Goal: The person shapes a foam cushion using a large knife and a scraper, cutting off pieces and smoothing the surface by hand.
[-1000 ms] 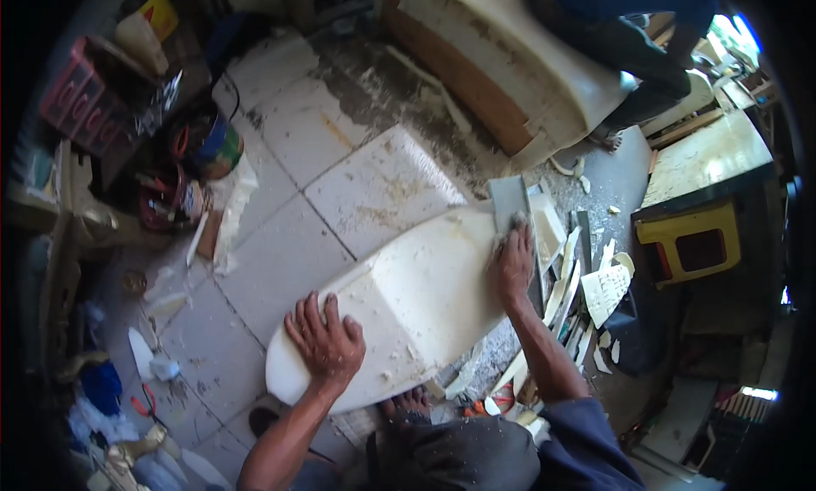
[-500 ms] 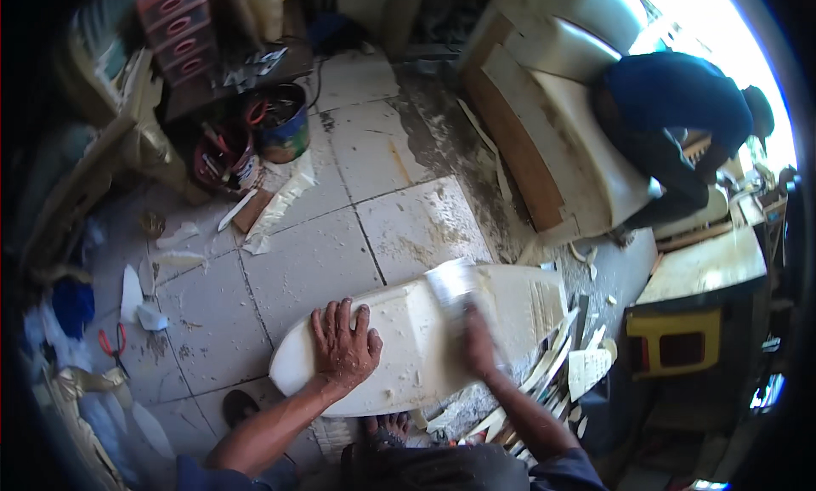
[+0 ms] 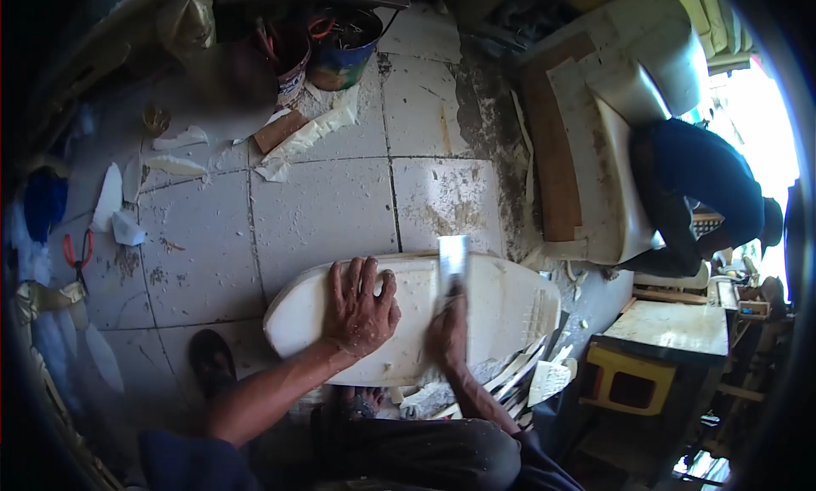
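A long cream-coloured slab (image 3: 501, 308), foam by its look, lies across in front of me; its left end is rounded. My left hand (image 3: 364, 311) rests on its left part, palm down and fingers spread. My right hand (image 3: 447, 329) is closed round a flat, shiny metal blade (image 3: 453, 257) on the slab's middle. The blade points away from me, and its tip reaches past the slab's far edge. Motion blur and my fingers hide the handle, so the exact kind of tool cannot be made out.
Cream offcuts (image 3: 551, 380) lie in a heap at the slab's near right. Beyond are a tool bucket (image 3: 347, 57) and a brown block (image 3: 279, 131). Red-handled scissors (image 3: 78, 251) lie at left. A person (image 3: 701, 181) bends beside a cream sofa (image 3: 608, 142). A yellow-framed box (image 3: 629, 380) stands right.
The view has shifted, so the room sits differently in it. My right hand and the blade have moved left along the slab, and the blade now points straighter away. My left hand stays on the slab.
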Available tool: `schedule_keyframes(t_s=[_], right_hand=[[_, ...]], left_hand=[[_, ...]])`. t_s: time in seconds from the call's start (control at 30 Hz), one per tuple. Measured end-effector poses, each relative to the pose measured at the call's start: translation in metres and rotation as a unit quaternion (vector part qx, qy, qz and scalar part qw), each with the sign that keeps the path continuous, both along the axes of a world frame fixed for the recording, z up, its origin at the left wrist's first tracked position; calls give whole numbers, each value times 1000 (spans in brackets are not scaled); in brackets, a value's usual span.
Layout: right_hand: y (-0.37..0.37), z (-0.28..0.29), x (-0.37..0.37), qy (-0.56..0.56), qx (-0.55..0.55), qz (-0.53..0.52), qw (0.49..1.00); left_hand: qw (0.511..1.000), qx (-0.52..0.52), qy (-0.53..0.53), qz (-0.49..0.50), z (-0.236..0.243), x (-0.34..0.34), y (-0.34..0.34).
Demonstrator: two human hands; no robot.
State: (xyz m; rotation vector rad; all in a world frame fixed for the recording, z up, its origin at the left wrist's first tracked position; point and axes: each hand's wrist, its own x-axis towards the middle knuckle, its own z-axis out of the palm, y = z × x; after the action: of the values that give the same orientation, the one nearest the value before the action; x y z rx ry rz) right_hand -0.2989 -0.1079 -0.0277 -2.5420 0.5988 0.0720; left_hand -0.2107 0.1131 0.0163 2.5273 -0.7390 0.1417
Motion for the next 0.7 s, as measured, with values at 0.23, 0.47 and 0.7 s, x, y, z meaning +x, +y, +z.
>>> schedule_keyframes(t_s=[0.23, 0.47, 0.7], right_hand=[[-160, -35, -43, -103, 150, -192, 964], [-145, 30, 7, -87, 489, -108, 861], [-80, -21, -25, -35, 66, 4, 997]], left_hand=[[1000, -10, 11, -9, 11, 4, -11], [1000, -13, -2, 17, -6, 10, 5], [999, -30, 20, -10, 2, 7, 6]])
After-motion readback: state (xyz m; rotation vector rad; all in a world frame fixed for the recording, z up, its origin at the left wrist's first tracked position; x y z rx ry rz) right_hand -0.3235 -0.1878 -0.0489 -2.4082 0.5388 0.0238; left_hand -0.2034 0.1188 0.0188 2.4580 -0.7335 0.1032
